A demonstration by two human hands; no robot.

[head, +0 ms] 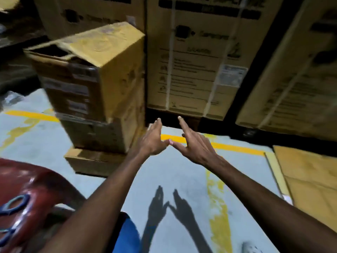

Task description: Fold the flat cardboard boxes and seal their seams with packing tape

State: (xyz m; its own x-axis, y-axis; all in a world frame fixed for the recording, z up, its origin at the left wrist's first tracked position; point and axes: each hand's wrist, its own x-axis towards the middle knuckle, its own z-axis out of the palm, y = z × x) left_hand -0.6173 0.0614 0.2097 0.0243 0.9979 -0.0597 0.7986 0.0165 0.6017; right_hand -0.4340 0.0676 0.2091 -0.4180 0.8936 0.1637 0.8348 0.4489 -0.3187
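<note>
My left hand (152,139) and my right hand (195,145) reach forward side by side over the grey floor, fingers straight, thumb tips touching, holding nothing. Flat cardboard sheets (308,181) lie on the floor at the right, apart from both hands. A stack of folded cardboard boxes (102,99) stands to the left of my left hand; the top box (91,57) has a flap partly raised. No tape is in view.
Large strapped cartons (198,57) line the back wall. A red plastic chair (31,198) at the lower left carries blue-handled scissors (12,207). Yellow lines (215,196) cross the grey floor.
</note>
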